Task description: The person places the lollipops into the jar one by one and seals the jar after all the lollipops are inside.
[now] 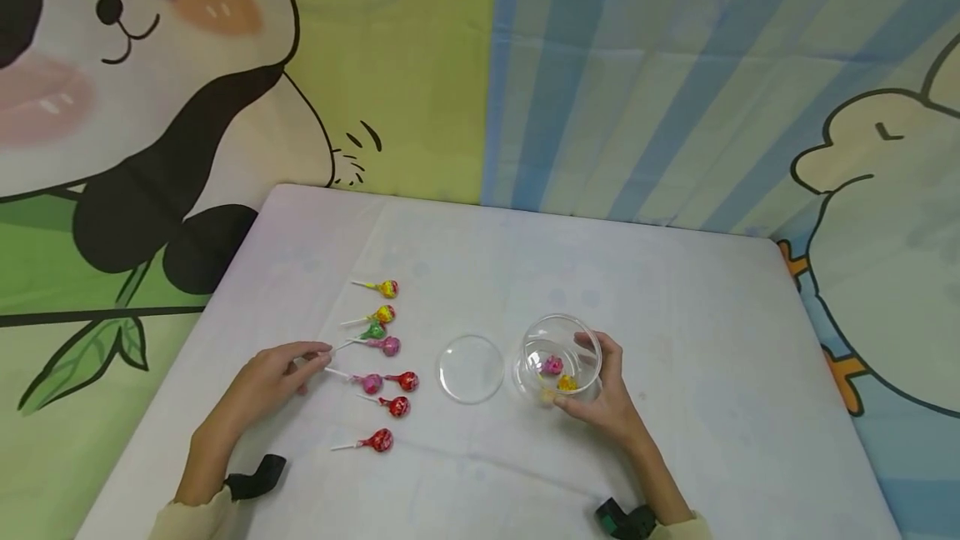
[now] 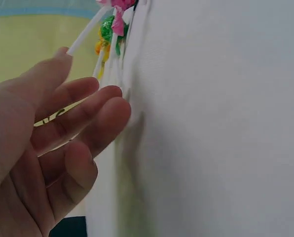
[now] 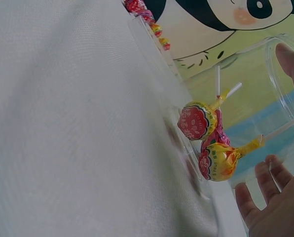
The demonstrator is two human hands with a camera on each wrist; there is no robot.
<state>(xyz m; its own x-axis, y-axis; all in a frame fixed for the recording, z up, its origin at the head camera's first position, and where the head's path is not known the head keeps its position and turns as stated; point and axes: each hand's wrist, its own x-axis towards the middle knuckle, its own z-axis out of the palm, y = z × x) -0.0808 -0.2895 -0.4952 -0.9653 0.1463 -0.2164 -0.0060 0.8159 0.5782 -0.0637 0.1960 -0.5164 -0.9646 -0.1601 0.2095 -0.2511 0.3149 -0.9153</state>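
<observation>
White lollipop stick [image 2: 86, 32] at thumb of left hand [image 1: 264, 380] (relaxed, fingers parted), clear tub [image 1: 540, 333] gripped by right hand [image 1: 611, 402]

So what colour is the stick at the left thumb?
White stick, clearest in left wrist view.

From the head, the white table [image 1: 697, 323] is viewed from above, forward and down. At the wrists, views are taken low and close, toward the backdrop [image 1: 420, 107]; the green lollipop [image 1: 372, 330] is shared with the left wrist, the clear jar [image 1: 562, 336] with the right.
</observation>
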